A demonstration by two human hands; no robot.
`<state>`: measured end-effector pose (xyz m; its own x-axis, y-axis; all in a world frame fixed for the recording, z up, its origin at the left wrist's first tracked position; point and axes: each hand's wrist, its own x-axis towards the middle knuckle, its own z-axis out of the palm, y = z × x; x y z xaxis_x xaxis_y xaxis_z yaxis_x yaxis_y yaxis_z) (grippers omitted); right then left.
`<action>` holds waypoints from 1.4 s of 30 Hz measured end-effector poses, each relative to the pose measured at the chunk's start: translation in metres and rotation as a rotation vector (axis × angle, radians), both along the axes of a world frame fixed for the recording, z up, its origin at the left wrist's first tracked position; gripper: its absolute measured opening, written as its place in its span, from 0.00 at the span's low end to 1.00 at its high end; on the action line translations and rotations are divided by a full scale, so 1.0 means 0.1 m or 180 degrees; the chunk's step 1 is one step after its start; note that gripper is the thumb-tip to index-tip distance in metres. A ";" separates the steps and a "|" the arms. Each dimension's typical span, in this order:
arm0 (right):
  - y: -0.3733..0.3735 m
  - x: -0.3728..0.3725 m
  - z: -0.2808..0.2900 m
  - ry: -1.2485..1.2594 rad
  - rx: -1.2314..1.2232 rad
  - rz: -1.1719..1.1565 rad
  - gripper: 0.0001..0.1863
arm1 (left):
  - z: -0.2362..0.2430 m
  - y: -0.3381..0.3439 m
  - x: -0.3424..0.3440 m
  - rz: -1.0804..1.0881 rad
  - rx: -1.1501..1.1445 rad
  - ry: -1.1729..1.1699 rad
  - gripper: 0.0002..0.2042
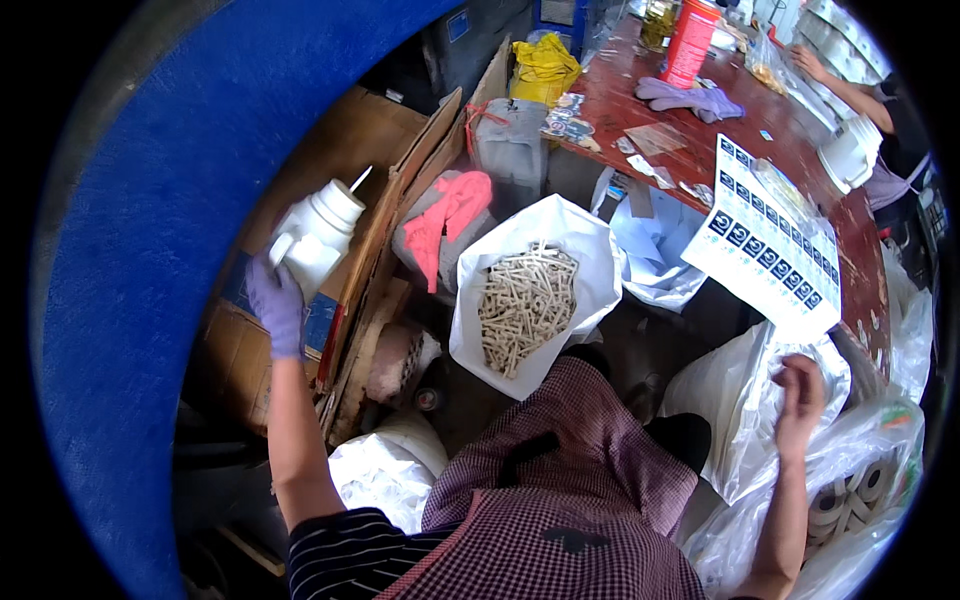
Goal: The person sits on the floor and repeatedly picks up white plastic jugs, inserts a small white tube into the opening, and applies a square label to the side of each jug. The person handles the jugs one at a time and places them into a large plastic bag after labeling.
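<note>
My left hand, in a purple glove, grips a white plastic jug by its handle and holds it up over the cardboard boxes at my left. A thin white stick pokes out of the jug's mouth. My right hand is bare, with its fingers loosely curled, and hovers over an open white plastic bag at my right. I cannot tell whether it pinches anything. Between my knees stands an open white sack filled with several pale sticks.
A dark red table at the right carries a sheet of blue-and-white stickers, purple gloves and a red can. Another person's arm reaches onto its far end beside a white jug. A big blue drum fills the left.
</note>
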<state>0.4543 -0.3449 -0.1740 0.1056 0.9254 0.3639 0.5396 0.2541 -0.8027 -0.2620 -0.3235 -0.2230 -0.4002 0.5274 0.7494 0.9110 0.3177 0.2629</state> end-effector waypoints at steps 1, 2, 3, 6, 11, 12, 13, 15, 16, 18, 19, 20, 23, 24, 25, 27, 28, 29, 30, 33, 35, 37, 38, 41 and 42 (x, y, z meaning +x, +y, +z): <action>0.00 -0.28 0.05 -0.0156 -0.0085 0.0359 0.09 | 0.19 -0.14 0.31 -0.0258 0.0258 0.0028 0.16; 0.00 -0.65 0.23 -0.0544 -0.0005 0.0740 0.10 | 0.31 -0.29 0.54 -0.0655 0.0404 -0.0400 0.16; 0.04 -0.91 0.29 -0.0700 0.0373 0.1215 0.11 | 0.37 -0.39 0.79 -0.1090 0.0536 -0.0870 0.16; 0.05 -1.45 0.53 -0.1181 0.1232 0.1925 0.17 | 0.25 -0.67 1.70 -0.1602 -0.0139 -0.2258 0.14; -0.35 -1.52 0.25 -0.0907 0.1488 0.2145 0.14 | -0.28 -0.99 2.82 -0.3338 -0.2625 -0.5115 0.24; -0.48 -1.45 0.14 -0.0556 0.1095 0.1996 0.12 | -0.27 -0.89 2.85 -0.3965 -0.3350 -0.4651 0.27; -0.59 -1.40 0.04 -0.0360 0.0843 0.1759 0.11 | -0.24 -0.78 2.90 -0.4562 -0.4106 -0.4127 0.30; -0.68 -1.30 -0.12 -0.0392 0.0683 0.1330 0.11 | -0.13 -0.46 2.98 -0.5177 -0.3549 -0.4286 0.34; -0.72 -1.29 -0.08 -0.0382 0.0804 0.1330 0.11 | -0.07 -0.29 3.08 -0.5476 -0.3307 -0.4413 0.36; -0.76 -1.32 0.00 -0.0407 0.0979 0.1387 0.12 | 0.19 -0.01 3.46 -0.6174 -0.3299 -0.3576 0.53; -0.77 -1.36 0.05 -0.0551 0.1095 0.1414 0.12 | 0.29 0.06 3.64 -0.6506 -0.3392 -0.2710 0.59; -0.77 -1.36 0.12 -0.0714 0.1297 0.1384 0.14 | 0.34 0.01 3.83 -0.6516 -0.3593 -0.2857 0.63; -0.87 -1.19 0.13 -0.0761 0.1225 0.1442 0.13 | 0.31 -0.13 4.13 -0.6294 -0.3808 -0.3347 0.77; -0.88 -1.15 0.14 -0.0743 0.1323 0.1438 0.11 | 0.30 -0.16 4.18 -0.6345 -0.3750 -0.3407 0.78; -0.91 -1.11 0.11 -0.0735 0.1324 0.1460 0.10 | 0.30 -0.22 4.24 -0.6356 -0.3709 -0.3497 0.79; -0.95 -1.07 0.04 -0.0704 0.1359 0.1557 0.10 | 0.39 -0.36 4.30 -0.6118 -0.4064 -0.3863 0.79; -0.95 -1.10 0.02 -0.0572 0.1576 0.1516 0.13 | 0.43 -0.41 4.30 -0.6065 -0.4180 -0.3917 0.78; -1.02 -1.08 0.02 -0.0527 0.1438 0.1593 0.14 | 0.43 -0.45 4.29 -0.6006 -0.4290 -0.3971 0.78; -1.09 -1.10 0.01 -0.0449 0.1317 0.1676 0.15 | 0.37 -0.43 4.24 -0.6296 -0.3949 -0.2695 0.75; -1.11 -1.21 0.03 -0.0309 0.1452 0.1749 0.18 | 0.39 -0.54 4.07 -0.6064 -0.3704 -0.2911 0.72; -1.08 -1.25 0.11 -0.0433 0.1346 0.1961 0.18 | 0.69 -0.66 4.06 -0.5352 -0.4204 -0.4099 0.70; -1.07 -1.33 0.10 -0.0360 0.1591 0.2020 0.18 | 0.68 -0.72 3.95 -0.5675 -0.3769 -0.4027 0.70; -1.11 -1.38 0.13 -0.0318 0.1696 0.1995 0.17 | 0.71 -0.74 3.90 -0.5719 -0.3671 -0.3466 0.70; -0.97 -1.45 0.26 -0.0599 0.2013 0.1933 0.15 | 0.86 -0.72 3.78 -0.5369 -0.2981 -0.3398 0.70; -0.78 -1.51 0.27 -0.0710 0.2243 0.2016 0.16 | 0.87 -0.65 3.69 -0.5222 -0.2552 -0.3291 0.69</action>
